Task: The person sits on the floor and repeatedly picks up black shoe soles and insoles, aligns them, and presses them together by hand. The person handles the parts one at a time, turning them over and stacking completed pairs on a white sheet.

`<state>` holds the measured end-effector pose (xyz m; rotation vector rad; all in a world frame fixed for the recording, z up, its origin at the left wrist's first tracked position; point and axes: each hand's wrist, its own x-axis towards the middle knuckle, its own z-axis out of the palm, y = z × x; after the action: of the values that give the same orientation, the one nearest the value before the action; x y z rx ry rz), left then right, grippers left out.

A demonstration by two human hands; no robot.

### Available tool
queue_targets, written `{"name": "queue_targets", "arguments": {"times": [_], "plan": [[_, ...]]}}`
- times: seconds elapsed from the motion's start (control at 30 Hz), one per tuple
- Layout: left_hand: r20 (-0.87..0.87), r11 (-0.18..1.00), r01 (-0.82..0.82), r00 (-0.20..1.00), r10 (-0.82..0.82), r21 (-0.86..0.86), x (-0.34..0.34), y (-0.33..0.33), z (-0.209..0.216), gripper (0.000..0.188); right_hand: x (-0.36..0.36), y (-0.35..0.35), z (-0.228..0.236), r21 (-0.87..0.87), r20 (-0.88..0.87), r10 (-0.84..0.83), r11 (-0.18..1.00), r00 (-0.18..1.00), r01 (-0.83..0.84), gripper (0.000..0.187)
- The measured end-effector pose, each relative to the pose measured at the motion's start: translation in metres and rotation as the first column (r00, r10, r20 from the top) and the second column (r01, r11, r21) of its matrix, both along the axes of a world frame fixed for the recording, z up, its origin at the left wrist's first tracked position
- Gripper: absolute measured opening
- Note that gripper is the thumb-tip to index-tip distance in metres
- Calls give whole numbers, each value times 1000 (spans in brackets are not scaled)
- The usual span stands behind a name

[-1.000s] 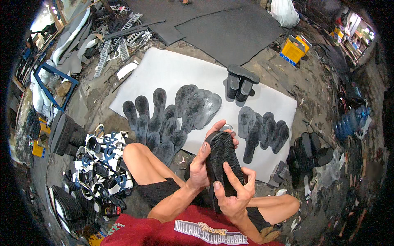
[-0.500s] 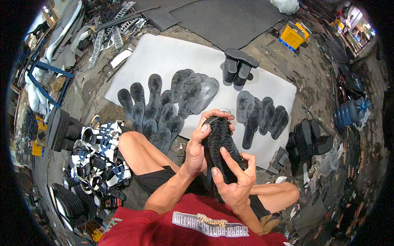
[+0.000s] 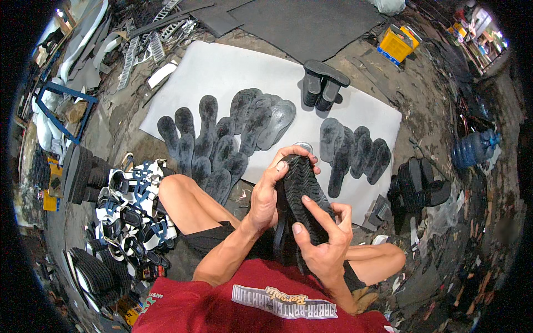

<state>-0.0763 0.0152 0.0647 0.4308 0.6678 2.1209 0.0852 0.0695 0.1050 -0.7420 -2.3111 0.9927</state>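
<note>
Head view: both hands raised over the lap, gripping one black rubber sole (image 3: 302, 200), tread side up. Left hand (image 3: 265, 202) wrapped round the sole's left edge and toe, fingers curled tight over the tip; right hand (image 3: 322, 244) cupped under the heel end, thumb and forefinger pressed flat on the ridged tread. Beyond the knees, on the floor, a white sheet (image 3: 222, 72) bearing rows of grey insoles (image 3: 222, 150), a second fan of insoles (image 3: 355, 150) to the right, and a stack of dark soles (image 3: 322, 86) standing at the far edge. Possible trouble: a thin, bendy sole held only at its rim, likely to flex and slip out of the grip, landing among the laid-out insoles and knocking the rows askew; dust from the gritty floor probably spoiling any fresh surface. Packages and signs: a yellow box (image 3: 397, 44) at top right, a blue water jug (image 3: 472, 150) at the right edge, a heap of blue-and-white straps (image 3: 130, 205) beside the left knee.
</note>
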Motion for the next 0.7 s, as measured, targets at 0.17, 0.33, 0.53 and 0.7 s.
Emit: {"name": "queue_targets", "arguments": {"times": [0.17,0.33,0.53,0.7], "plan": [[43,996,16,999,-20,83,-2,2,-3,49,3,3,7,-106,-18,-12,994,1000,10,55],[25,994,10,1000,-13,111,0,5,-3,50,0,-2,-1,-2,-35,-3,1000,999,3,56],[55,992,15,998,-22,122,1,6,-6,48,-1,-3,-7,9,-10,-6,1000,1000,6,56],[62,997,26,998,-31,77,0,5,-7,46,-4,-3,-12,33,-15,-7,999,1000,8,58]]}}
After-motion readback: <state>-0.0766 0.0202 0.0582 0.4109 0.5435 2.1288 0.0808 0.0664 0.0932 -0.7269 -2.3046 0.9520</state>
